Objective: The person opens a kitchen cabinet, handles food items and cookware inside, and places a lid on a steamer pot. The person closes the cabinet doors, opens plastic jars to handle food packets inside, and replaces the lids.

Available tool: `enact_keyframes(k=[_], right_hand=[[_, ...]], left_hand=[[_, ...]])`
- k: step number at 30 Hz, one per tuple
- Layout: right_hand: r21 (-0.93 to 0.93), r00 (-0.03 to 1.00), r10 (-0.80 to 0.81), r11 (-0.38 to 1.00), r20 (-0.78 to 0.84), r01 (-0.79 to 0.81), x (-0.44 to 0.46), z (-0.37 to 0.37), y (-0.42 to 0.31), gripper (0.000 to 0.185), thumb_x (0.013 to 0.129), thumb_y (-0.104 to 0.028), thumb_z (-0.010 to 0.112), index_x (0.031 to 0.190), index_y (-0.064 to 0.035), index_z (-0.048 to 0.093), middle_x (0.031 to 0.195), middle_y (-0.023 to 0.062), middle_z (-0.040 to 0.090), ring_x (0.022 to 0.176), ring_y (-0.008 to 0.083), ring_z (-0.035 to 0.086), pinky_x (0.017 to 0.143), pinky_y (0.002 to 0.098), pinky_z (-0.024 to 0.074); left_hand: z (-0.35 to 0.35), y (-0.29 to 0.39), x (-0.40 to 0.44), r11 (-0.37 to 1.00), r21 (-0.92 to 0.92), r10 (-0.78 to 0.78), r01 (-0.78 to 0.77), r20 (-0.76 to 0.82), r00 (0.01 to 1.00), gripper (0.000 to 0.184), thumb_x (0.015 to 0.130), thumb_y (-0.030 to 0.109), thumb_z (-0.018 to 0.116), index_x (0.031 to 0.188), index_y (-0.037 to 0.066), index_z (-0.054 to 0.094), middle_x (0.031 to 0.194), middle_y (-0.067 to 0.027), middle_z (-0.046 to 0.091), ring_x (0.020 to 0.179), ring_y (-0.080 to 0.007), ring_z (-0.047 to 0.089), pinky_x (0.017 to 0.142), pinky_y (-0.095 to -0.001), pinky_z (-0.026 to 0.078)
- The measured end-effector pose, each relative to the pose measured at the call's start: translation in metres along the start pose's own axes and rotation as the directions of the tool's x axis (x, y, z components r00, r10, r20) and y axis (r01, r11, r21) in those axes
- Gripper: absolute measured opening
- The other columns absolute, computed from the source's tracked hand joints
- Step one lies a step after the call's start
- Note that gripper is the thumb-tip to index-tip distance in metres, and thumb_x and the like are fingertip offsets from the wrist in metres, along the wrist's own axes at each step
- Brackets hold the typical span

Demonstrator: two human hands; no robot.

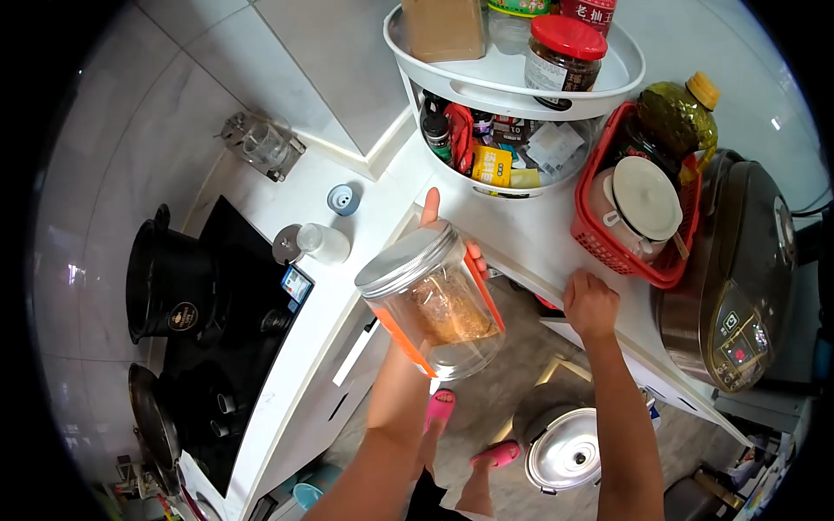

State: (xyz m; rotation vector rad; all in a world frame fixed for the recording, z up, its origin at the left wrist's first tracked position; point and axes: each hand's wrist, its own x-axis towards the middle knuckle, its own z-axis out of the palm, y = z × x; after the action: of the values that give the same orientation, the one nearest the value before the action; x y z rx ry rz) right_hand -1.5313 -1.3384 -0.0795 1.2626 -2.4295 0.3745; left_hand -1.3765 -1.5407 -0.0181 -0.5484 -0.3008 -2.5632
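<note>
Head view: left hand (475, 254) grasps a tilted jar (439, 304) from behind; right hand (592, 302) curls at the edge of the counter (514, 233), grip unclear.

Bright, diffuse light washed the white surface (486, 221), while along its left side the black cooktop (195, 373) sank into darkness. Highlights glinted on the steel pot lid (556, 447) and clear jar (452, 321). Fisheye distortion bowed the wall tiles (122, 148); black vignetting swallowed the corners.

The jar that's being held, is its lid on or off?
On: the silver lid covers the top of the jar. Whether it's screwed tight, I can't tell.
</note>
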Motion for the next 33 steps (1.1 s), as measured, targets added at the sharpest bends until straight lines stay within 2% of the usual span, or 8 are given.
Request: enact_keyframes(k=[6, 9, 14, 17, 24, 25, 30, 33], right_hand=[[0.037, 1.000, -0.007, 0.999, -0.028, 0.008, 0.002, -0.003, 0.000, 0.009, 0.075, -0.016, 0.060, 0.075, -0.0116, 0.052, 0.067, 0.0053, 0.058, 0.056, 0.0233, 0.060, 0.047, 0.0365, 0.0480], [0.059, 1.000, 0.020, 0.998, -0.005, -0.019, 0.002, -0.003, -0.001, 0.008, 0.079, -0.017, 0.058, 0.077, -0.0112, 0.053, 0.068, 0.0063, 0.059, 0.058, 0.0264, 0.060, 0.050, 0.0389, 0.0482], [0.017, 0.999, 0.016, 1.000, 0.049, -0.017, 0.000, -0.005, -0.001, 0.009, 0.079, -0.018, 0.059, 0.078, -0.0121, 0.053, 0.069, 0.0058, 0.060, 0.059, 0.0249, 0.060, 0.050, 0.0382, 0.0489], [0.013, 0.999, 0.011, 1.000, 0.048, -0.011, -0.001, 0.000, -0.001, 0.010, 0.078, -0.020, 0.060, 0.078, -0.0128, 0.053, 0.069, 0.0049, 0.059, 0.060, 0.0236, 0.061, 0.050, 0.0376, 0.0492], [-0.005, 0.998, 0.019, 1.000, 0.053, -0.019, 0.000, 0.001, 0.000, 0.010, 0.079, -0.020, 0.059, 0.077, -0.0133, 0.052, 0.069, 0.0038, 0.060, 0.061, 0.0234, 0.061, 0.050, 0.0382, 0.0490], [-0.017, 0.999, 0.022, 1.000, 0.048, -0.021, 0.000, 0.001, -0.001, 0.010, 0.079, -0.019, 0.059, 0.077, -0.0133, 0.052, 0.069, 0.0039, 0.060, 0.061, 0.0236, 0.061, 0.050, 0.0386, 0.0490], [-0.026, 0.999, -0.006, 1.000, 0.035, 0.007, 0.001, 0.000, -0.001, 0.010, 0.080, -0.018, 0.058, 0.076, -0.0124, 0.051, 0.067, 0.0044, 0.059, 0.059, 0.0241, 0.061, 0.048, 0.0385, 0.0488], [-0.039, 1.000, -0.020, 0.999, 0.018, 0.021, 0.001, 0.000, -0.001, 0.010, 0.081, -0.018, 0.057, 0.076, -0.0118, 0.051, 0.067, 0.0046, 0.060, 0.058, 0.0242, 0.061, 0.048, 0.0380, 0.0487]], left_hand=[[-0.019, 0.006, -0.006, 0.994, 0.063, -0.088, 0.086, 0.028, 0.996, 0.094, 0.078, 0.047, 0.067, 0.147, 0.024, 0.007, 0.113, -0.0272, 0.053, 0.102, -0.0397, 0.056, 0.087, -0.0501, 0.048], [-0.024, 0.006, -0.011, 0.970, 0.216, -0.103, 0.110, -0.042, 0.994, 0.133, 0.043, 0.054, 0.087, 0.147, 0.017, 0.013, 0.128, -0.0248, 0.046, 0.117, -0.0419, 0.047, 0.092, -0.0555, 0.043], [-0.034, 0.003, -0.037, 0.971, -0.003, -0.227, 0.240, -0.336, 0.914, 0.075, 0.081, 0.051, 0.060, 0.138, 0.010, 0.035, 0.113, -0.0239, 0.055, 0.099, -0.0360, 0.058, 0.079, -0.0438, 0.054], [-0.018, -0.004, -0.046, 0.991, 0.122, -0.007, 0.057, -0.372, 0.928, 0.067, 0.082, 0.042, 0.060, 0.132, 0.002, 0.040, 0.109, -0.0224, 0.057, 0.093, -0.0326, 0.056, 0.078, -0.0399, 0.053], [-0.002, -0.003, -0.040, 0.991, 0.135, 0.031, -0.001, -0.219, 0.975, 0.075, 0.081, 0.047, 0.060, 0.130, -0.005, 0.038, 0.112, -0.0242, 0.053, 0.087, -0.0277, 0.051, 0.074, -0.0329, 0.046], [0.004, -0.005, -0.039, 0.992, 0.114, 0.082, -0.052, -0.284, 0.955, 0.080, 0.081, 0.057, 0.053, 0.127, -0.008, 0.044, 0.114, -0.0306, 0.053, 0.081, -0.0361, 0.059, 0.070, -0.0379, 0.050], [-0.034, -0.001, -0.039, 0.992, 0.115, -0.034, 0.058, -0.198, 0.980, 0.070, 0.083, 0.050, 0.053, 0.123, -0.006, 0.048, 0.108, -0.0265, 0.058, 0.081, -0.0368, 0.061, 0.065, -0.0394, 0.050], [-0.044, -0.002, -0.037, 0.982, 0.152, -0.059, 0.112, -0.320, 0.946, 0.062, 0.081, 0.045, 0.058, 0.117, -0.005, 0.053, 0.103, -0.0240, 0.060, 0.074, -0.0369, 0.062, 0.065, -0.0416, 0.053]])
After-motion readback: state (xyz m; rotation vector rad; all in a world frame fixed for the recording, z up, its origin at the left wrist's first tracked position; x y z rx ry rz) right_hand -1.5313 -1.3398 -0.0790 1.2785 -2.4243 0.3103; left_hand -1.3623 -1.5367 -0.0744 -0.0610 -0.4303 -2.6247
